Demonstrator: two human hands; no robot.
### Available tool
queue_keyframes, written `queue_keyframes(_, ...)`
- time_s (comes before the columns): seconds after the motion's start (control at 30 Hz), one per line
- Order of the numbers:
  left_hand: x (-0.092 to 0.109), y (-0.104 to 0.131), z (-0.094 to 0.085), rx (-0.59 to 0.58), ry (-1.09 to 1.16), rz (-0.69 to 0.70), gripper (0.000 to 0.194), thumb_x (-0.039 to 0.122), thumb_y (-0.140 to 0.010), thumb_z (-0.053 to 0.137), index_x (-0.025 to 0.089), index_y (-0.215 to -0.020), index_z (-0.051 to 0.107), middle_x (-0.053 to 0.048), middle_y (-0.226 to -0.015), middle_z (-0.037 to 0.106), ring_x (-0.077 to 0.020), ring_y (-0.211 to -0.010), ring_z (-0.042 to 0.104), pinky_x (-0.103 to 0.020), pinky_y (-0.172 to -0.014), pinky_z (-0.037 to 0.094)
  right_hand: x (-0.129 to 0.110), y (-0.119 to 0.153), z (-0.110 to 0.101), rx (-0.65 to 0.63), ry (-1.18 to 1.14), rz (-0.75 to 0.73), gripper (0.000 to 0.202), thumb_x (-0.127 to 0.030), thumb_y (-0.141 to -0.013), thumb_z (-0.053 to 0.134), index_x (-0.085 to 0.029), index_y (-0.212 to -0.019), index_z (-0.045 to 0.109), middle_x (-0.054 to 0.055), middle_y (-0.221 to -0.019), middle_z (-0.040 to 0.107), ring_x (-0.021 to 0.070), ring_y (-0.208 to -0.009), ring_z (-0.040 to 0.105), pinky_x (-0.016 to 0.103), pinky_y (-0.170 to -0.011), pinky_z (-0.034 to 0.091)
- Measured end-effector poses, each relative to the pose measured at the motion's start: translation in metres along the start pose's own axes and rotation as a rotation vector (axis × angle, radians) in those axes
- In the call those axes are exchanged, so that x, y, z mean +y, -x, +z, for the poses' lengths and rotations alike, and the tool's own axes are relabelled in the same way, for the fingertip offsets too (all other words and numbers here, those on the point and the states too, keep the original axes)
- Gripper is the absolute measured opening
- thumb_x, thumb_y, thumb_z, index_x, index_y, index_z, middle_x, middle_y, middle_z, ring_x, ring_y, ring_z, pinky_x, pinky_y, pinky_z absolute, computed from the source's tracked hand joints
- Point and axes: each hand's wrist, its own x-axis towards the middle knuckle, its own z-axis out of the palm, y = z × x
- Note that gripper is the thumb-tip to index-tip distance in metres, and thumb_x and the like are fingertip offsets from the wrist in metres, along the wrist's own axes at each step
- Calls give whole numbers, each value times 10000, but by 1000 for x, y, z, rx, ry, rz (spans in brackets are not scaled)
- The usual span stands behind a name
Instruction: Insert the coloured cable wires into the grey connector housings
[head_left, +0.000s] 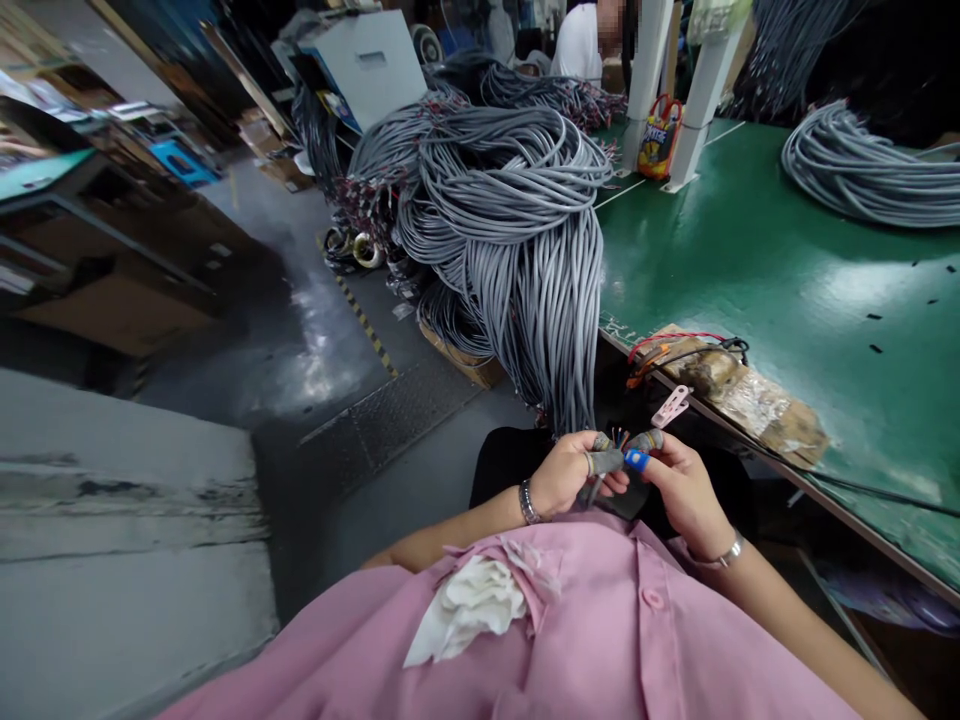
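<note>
Close in front of my body, both hands meet at the end of a grey cable (594, 490) with thin coloured wires (619, 437) fanning out of it. My left hand (576, 472) pinches the cable end; grey covers sit on its thumb and a finger. From the other side my right hand (679, 485) closes its fingertips on the wires, with a blue wrap on the thumb and a grey cover on a finger. Just beyond the hands hangs a thick bundle of grey cables (536, 290), draped over the table's left end. The exact grip points are partly hidden by the fingers.
A green table (697, 270) stretches to the right, bearing a coil of grey cable (877, 175). On its near edge are a taped wooden block (757, 400) and a pink clip (671, 406). Another person (577, 45) is at the back. Left stands a grey cabinet (127, 560).
</note>
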Motion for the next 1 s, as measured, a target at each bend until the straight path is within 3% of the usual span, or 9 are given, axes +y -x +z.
queue_keyframes(0.17, -6, -1, 4, 111, 122, 70, 340, 439, -695, 692, 138, -780, 559, -16, -605, 623, -108, -427, 560, -188, -380, 379, 4, 10, 4, 16, 18, -63, 133, -337, -782, 656, -211, -803, 616, 22, -753, 650, 161, -678, 566, 296, -664, 468)
queue_keyframes(0.37, -13, 2, 7, 132, 13, 98, 353, 468, -724, 665, 147, -725, 520, 8, -584, 589, -54, -364, 476, -160, -329, 224, 10, 12, -4, 8, 53, -18, 186, -388, -806, 621, -204, -837, 613, 34, -795, 642, 169, -709, 566, 280, -639, 462)
queue_keyframes(0.53, -16, 2, 8, 47, -116, 95, 336, 454, -728, 670, 143, -749, 547, -3, -606, 605, -62, -389, 499, -165, -368, 301, 3, 5, -7, -59, 13, 24, 242, -399, -808, 625, -211, -961, 624, 33, -846, 649, 163, -728, 570, 264, -631, 447)
queue_keyframes(0.67, -16, 2, 9, 5, -172, 105, 325, 440, -722, 682, 143, -755, 554, -9, -609, 611, -73, -404, 518, -172, -381, 328, -1, 1, -5, -98, -20, 70, 211, -387, -788, 657, -199, -879, 634, 18, -752, 643, 151, -664, 556, 272, -634, 443)
queue_keyframes(1.0, -18, 0, 10, 70, -126, 161, 298, 415, -778, 632, 135, -718, 550, -24, -630, 624, -94, -421, 560, -168, -329, 303, 14, 6, -2, 58, -57, 47, 232, -411, -792, 653, -189, -774, 588, -2, -702, 577, 127, -625, 478, 245, -586, 390)
